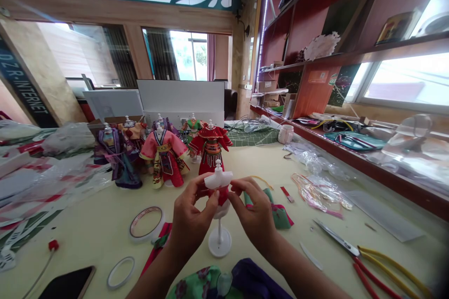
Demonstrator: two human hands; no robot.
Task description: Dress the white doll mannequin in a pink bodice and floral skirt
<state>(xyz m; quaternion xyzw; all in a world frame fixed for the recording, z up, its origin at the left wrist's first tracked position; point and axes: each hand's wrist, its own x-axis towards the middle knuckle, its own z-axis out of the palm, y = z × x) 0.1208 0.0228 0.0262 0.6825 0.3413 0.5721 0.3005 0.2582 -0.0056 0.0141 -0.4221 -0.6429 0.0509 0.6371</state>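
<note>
A small white doll-sized mannequin (pixel 219 178) stands upright on a round white base (pixel 220 242) in front of me. Red cloth (pixel 223 196) wraps its torso. My left hand (pixel 194 208) grips the cloth from the left, the thumb pressed on its front. From the right, my right hand (pixel 254 208) pinches at the cloth's edge with thumb and forefinger. Just behind the mannequin is a doll in a red dress (pixel 211 142). Beside my right hand lies a green and red cloth piece (pixel 280 215). Green floral and dark purple fabric (pixel 252 278) lies nearest me.
Several dressed dolls, one in a pink robe (pixel 164 154), stand at the back left. Tape rolls (pixel 146 222) and a phone (pixel 68 284) lie left. Scissors (pixel 351 247), a white blade-shaped piece (pixel 310 256) and tassels (pixel 317 191) lie right. A shelf (pixel 386 163) borders the table.
</note>
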